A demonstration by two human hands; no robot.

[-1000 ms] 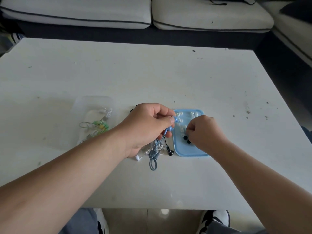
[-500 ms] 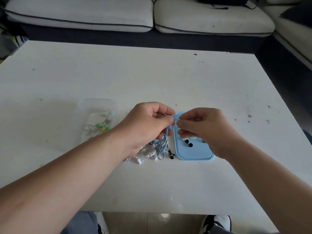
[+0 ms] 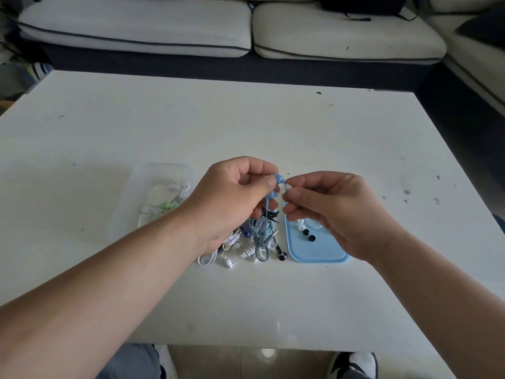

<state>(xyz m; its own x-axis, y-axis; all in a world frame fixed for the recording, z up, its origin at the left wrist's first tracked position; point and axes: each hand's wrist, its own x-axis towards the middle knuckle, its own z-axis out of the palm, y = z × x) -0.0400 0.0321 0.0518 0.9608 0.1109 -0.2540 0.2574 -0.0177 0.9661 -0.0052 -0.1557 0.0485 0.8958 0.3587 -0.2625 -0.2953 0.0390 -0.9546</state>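
Note:
My left hand (image 3: 235,192) pinches a blue earbud (image 3: 278,178) above the table, its blue cable hanging down toward a tangle of earphones (image 3: 254,239). My right hand (image 3: 328,206) pinches a small white ear tip (image 3: 287,186) right against the earbud's end. Under my right hand lies a light blue tray (image 3: 314,251) holding a few white and black ear tips (image 3: 306,232).
A clear plastic box (image 3: 153,198) with white and green earphones sits left of my left hand on the white table (image 3: 246,127). A sofa (image 3: 246,31) runs along the far side. My shoes show below the table's near edge.
My right hand rose from the tray with a white ear tip and brought it to the blue earbud held by my left hand. The left hand stayed in place.

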